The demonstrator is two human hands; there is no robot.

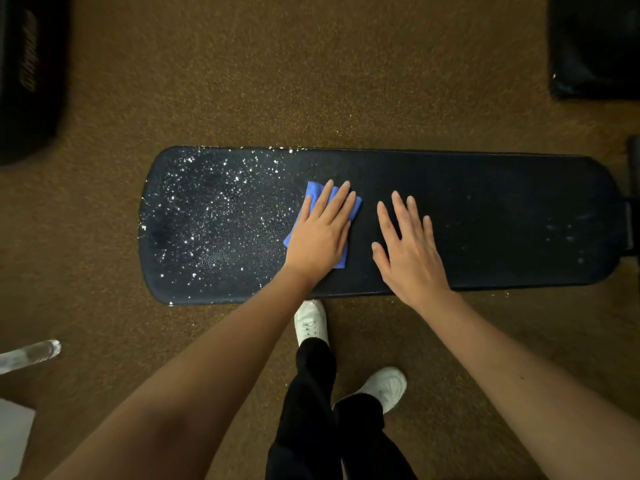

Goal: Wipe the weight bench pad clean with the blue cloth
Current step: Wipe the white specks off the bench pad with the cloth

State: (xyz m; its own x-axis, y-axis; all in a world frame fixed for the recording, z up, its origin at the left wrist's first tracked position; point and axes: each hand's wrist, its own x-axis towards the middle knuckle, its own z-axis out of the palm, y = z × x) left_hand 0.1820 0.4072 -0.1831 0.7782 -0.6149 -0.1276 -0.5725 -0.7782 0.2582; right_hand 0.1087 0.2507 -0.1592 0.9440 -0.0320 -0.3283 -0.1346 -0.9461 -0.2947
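Since the left end of the weight bench pad [485, 202] is covered in shiny droplets and the right stretch looks mostly dry, I'd say the wipe is maybe half done. Best bet imo: keep the blue cloth [313, 195] flat, press evenly, and drag it in overlapping passes toward the wet left end, covering the rounded edge too so nothing gets pushed onto the brown floor [311, 81]. The left hand [320, 233] lies open, palm down, fingers spread on top of the folded cloth, pinning it to the pad near the middle. The right hand [408, 251] is open too, flat on bare pad just beside it, holding nothing, probably bracing.
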